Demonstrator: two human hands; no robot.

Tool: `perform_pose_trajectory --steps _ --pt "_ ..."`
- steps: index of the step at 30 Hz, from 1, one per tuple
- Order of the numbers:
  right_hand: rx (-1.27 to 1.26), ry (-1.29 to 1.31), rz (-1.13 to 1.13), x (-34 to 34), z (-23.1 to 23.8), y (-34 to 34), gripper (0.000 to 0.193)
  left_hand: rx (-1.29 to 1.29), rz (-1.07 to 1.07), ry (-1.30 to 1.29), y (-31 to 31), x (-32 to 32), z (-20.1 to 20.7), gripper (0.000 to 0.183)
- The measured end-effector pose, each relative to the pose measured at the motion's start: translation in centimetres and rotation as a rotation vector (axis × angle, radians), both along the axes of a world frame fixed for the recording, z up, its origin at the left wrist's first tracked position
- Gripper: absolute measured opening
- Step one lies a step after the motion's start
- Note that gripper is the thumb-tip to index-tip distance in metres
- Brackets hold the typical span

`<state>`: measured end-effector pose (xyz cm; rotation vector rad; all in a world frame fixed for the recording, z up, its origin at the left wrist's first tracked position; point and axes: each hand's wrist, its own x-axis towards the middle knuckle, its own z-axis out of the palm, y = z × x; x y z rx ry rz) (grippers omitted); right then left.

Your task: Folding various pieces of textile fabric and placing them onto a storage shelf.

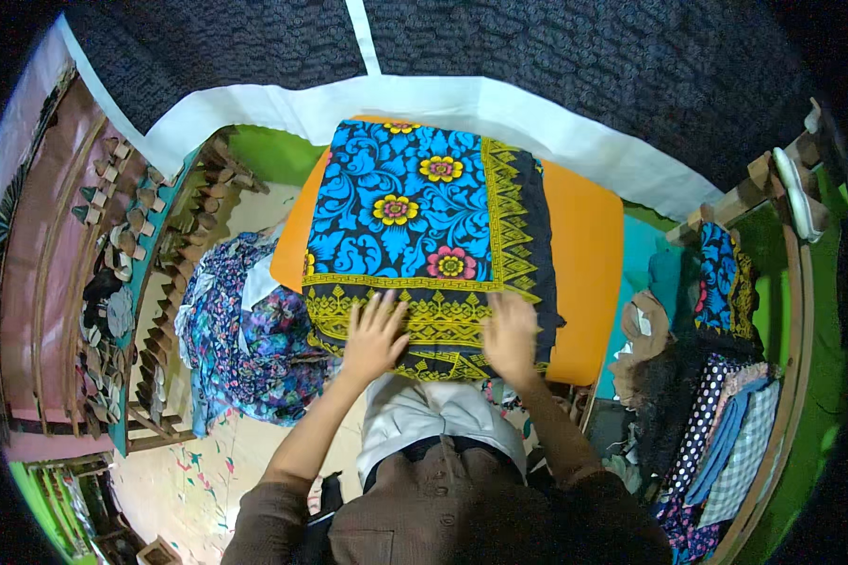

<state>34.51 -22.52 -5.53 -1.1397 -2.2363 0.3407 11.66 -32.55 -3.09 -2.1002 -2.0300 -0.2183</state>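
A folded batik cloth [424, 217], blue and black with yellow and pink flowers and a yellow-patterned black border, lies on an orange table [584, 254]. Its near edge hangs a little over the table's front. My left hand [377, 336] rests palm down on the border, fingers spread. On the border farther right is my right hand [511, 334], its fingers somewhat smeared by motion but stretched forward. Neither hand grips anything; both press or lie on the cloth's surface.
Left of the table stands a heap of floral fabric [245, 330]. Wooden racks [160, 282] with pegs line the left side. At the right, a wooden-framed shelf [787, 377] holds folded cloths [721, 443]. Small scraps litter the floor [179, 490]. A dark patterned cloth [584, 56] with white edging spans the far side.
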Motion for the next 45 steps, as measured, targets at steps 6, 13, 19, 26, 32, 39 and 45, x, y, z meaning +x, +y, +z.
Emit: perform_pose_trajectory --steps 6,13,19,26,32,39,45 --pt "-0.002 -0.129 -0.013 -6.7 -3.1 0.5 0.045 0.016 0.247 -0.022 3.8 -0.5 -3.2 0.049" --pt "0.057 -0.223 -0.203 -1.4 -5.5 1.8 0.049 -0.165 0.784 -0.016 -8.6 -11.5 -8.4 0.058" --pt "-0.016 -0.348 -0.022 2.3 -5.1 -2.6 0.065 -0.154 0.250 0.050 -9.3 -10.6 -4.9 0.070" --pt "0.406 -0.428 0.080 -3.1 -8.2 -7.0 0.047 -0.157 -0.246 0.034 -4.5 -6.4 -7.4 0.061" --pt "0.381 -0.456 0.064 -6.1 -4.3 -5.8 0.048 -0.134 -0.291 0.081 -3.3 -5.5 -8.3 0.055" --pt "0.371 -0.146 0.052 -6.3 2.0 -8.8 0.037 0.309 -0.089 0.036 -1.6 -10.2 -4.2 0.048" --pt "0.224 -0.449 0.008 -5.0 1.9 -9.7 0.042 0.326 -0.397 -0.010 -2.9 -14.2 2.1 0.034"
